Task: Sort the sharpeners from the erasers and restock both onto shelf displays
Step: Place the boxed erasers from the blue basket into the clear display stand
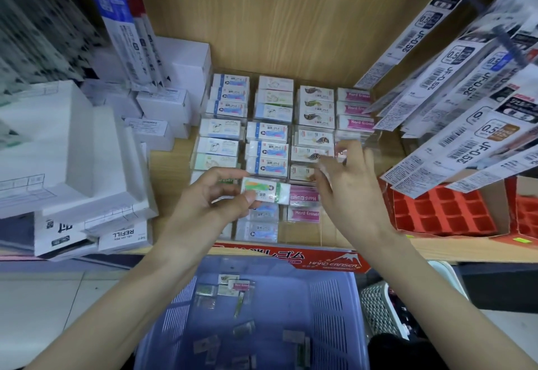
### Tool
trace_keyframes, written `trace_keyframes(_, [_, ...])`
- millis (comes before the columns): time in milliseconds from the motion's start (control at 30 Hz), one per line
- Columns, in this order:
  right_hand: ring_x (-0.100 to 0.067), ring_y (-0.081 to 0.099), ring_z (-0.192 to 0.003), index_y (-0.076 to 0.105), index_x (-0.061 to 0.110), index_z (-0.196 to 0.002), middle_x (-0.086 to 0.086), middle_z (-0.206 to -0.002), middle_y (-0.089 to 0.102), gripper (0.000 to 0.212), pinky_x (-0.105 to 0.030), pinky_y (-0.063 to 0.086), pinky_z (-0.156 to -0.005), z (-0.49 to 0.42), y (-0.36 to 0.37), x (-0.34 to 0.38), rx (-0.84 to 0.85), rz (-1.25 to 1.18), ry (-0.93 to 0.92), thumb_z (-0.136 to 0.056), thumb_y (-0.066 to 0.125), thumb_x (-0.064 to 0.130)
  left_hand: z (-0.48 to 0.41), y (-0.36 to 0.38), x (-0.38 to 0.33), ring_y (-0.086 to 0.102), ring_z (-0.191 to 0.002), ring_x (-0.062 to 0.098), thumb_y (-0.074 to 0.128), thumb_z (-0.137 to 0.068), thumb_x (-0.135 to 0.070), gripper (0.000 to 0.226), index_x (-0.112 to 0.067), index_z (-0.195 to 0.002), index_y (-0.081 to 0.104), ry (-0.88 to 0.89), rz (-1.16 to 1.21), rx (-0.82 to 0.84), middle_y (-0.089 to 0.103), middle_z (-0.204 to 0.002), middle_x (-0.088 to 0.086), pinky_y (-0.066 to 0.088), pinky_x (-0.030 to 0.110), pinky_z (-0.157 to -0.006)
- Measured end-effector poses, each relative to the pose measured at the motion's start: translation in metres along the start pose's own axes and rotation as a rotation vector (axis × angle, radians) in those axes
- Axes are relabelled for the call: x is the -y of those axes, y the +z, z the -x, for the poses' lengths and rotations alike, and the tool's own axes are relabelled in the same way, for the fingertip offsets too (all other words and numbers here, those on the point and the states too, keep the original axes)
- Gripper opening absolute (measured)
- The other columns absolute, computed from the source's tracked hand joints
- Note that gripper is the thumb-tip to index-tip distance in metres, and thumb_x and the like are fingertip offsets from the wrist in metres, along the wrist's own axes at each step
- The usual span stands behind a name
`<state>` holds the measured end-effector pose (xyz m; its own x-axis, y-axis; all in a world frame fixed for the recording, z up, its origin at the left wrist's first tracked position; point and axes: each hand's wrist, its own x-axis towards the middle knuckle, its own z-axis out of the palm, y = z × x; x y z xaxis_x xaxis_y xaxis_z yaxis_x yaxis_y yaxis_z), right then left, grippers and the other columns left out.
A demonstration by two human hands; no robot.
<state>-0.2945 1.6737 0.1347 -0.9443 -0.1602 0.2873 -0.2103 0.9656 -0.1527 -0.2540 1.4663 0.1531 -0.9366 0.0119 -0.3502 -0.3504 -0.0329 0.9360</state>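
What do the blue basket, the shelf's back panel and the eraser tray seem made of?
Blue basket: moulded plastic, matt; slotted walls. Back panel: wood or wood-look laminate, smooth; streaky grain. Eraser tray: clear glossy plastic, likely acrylic; erasers show through its walls.

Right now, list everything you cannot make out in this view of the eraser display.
Head view only:
Right hand: fingertips motion-blurred, so whether they pinch anything cannot be told. It hides the erasers beneath.
Eraser in the left hand: label print too blurred to read.
Packets in the blue basket: too small and blurred to tell sharpeners from erasers.
White basket: cut off by the right arm, contents dark.
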Motion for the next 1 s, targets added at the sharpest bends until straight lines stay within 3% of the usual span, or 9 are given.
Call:
trace_keyframes(67, [-0.014, 0.048, -0.098, 0.067, 0.011, -0.107, -0.006, -0.113, 0.051, 0.019, -0.022, 0.04, -0.083, 0.003, -0.017, 0.009, 0.033, -0.279, 0.031, -0.093, 0.057, 0.017, -0.001, 0.001, 0.001, 0.072, -0.084, 0.019, 0.067, -0.082, -0.006, 0.022, -0.018, -0.099, 0.062, -0.045, 0.055, -0.001, 0.071, -0.097, 0.013, 0.054, 0.03, -0.084])
trace_keyframes(133, [-0.001, 0.054, -0.087, 0.064, 0.022, -0.108, 0.007, -0.102, 0.06, 0.022, -0.01, 0.04, -0.076, 0.01, -0.036, 0.021, 0.243, -0.697, 0.145, -0.093, 0.053, 0.033, -0.001, 0.003, 0.003, 0.072, -0.083, 0.021, 0.067, -0.08, -0.004, 0.021, -0.014, -0.097, 0.06, -0.077, 0.092, -0.004, 0.071, -0.096, 0.014, 0.055, 0.029, -0.081])
trace_keyframes(233, [-0.005, 0.065, -0.082, 0.057, 0.028, -0.106, 0.003, -0.086, 0.071, 0.032, -0.021, 0.049, -0.077, 0.024, -0.046, 0.036, 0.519, -1.128, 0.355, -0.077, 0.061, 0.04, 0.001, 0.006, 0.005, 0.072, -0.079, 0.022, 0.07, -0.075, -0.005, 0.024, -0.007, -0.094, 0.056, -0.088, 0.138, -0.015, 0.072, -0.094, 0.014, 0.057, 0.024, -0.069])
trace_keyframes(367, [-0.024, 0.069, -0.084, 0.052, 0.012, -0.105, -0.012, -0.088, 0.073, 0.03, -0.027, 0.055, -0.074, 0.038, -0.04, 0.048, 0.452, -1.483, 0.613, -0.08, 0.067, 0.01, 0.008, 0.01, 0.008, 0.071, -0.082, 0.021, 0.084, -0.06, -0.025, 0.04, -0.011, -0.085, 0.056, -0.032, -0.056, 0.008, 0.073, -0.089, 0.006, 0.055, 0.031, -0.076])
trace_keyframes(533, [-0.025, 0.066, -0.077, 0.061, 0.017, -0.097, -0.015, -0.088, 0.069, 0.021, -0.027, 0.053, -0.072, 0.045, -0.035, 0.049, 0.387, -1.442, 0.584, -0.084, 0.064, 0.0, 0.017, 0.013, 0.015, 0.07, -0.077, 0.012, 0.079, -0.072, -0.008, 0.028, -0.009, -0.08, 0.052, 0.029, -0.172, 0.168, 0.073, -0.086, 0.003, 0.053, 0.022, -0.07])
trace_keyframes(700, [-0.023, 0.06, -0.081, 0.071, 0.018, -0.093, -0.014, -0.087, 0.067, 0.016, -0.033, 0.046, -0.074, 0.047, -0.035, 0.05, 0.492, -1.423, 0.561, -0.083, 0.065, 0.008, 0.029, 0.007, 0.013, 0.068, -0.079, 0.009, 0.075, -0.075, -0.032, 0.034, -0.012, -0.098, 0.061, 0.003, -0.211, 0.438, 0.07, -0.087, -0.001, 0.051, 0.02, -0.071])
trace_keyframes(767, [-0.02, 0.057, -0.08, 0.074, 0.022, -0.089, -0.017, -0.088, 0.066, 0.021, -0.033, 0.047, -0.072, 0.047, -0.037, 0.047, 0.554, -1.31, 0.479, -0.089, 0.06, 0.006, 0.03, 0.004, 0.008, 0.065, -0.066, 0.011, 0.062, -0.083, -0.043, 0.036, -0.008, -0.09, 0.06, -0.028, -0.205, 0.379, 0.069, -0.075, 0.001, 0.048, 0.021, -0.058])
trace_keyframes(833, [-0.017, 0.057, -0.075, 0.075, 0.021, -0.086, -0.01, -0.085, 0.067, 0.022, -0.031, 0.05, -0.068, 0.047, -0.038, 0.046, 0.617, -1.272, 0.417, -0.089, 0.059, 0.006, 0.028, -0.001, 0.007, 0.061, -0.057, 0.011, 0.053, -0.086, -0.034, 0.027, -0.008, -0.084, 0.059, -0.037, -0.188, 0.332, 0.066, -0.063, -0.001, 0.044, 0.022, -0.051])
trace_keyframes(1000, [-0.007, 0.061, -0.066, 0.067, 0.014, -0.088, -0.004, -0.078, 0.065, 0.009, -0.02, 0.049, -0.063, 0.048, -0.034, 0.048, 0.624, -1.226, 0.376, -0.084, 0.065, 0.006, 0.026, -0.008, 0.015, 0.061, -0.055, 0.008, 0.053, -0.092, -0.015, 0.017, -0.01, -0.079, 0.063, -0.026, -0.195, 0.289, 0.065, -0.06, -0.002, 0.047, 0.019, -0.053])
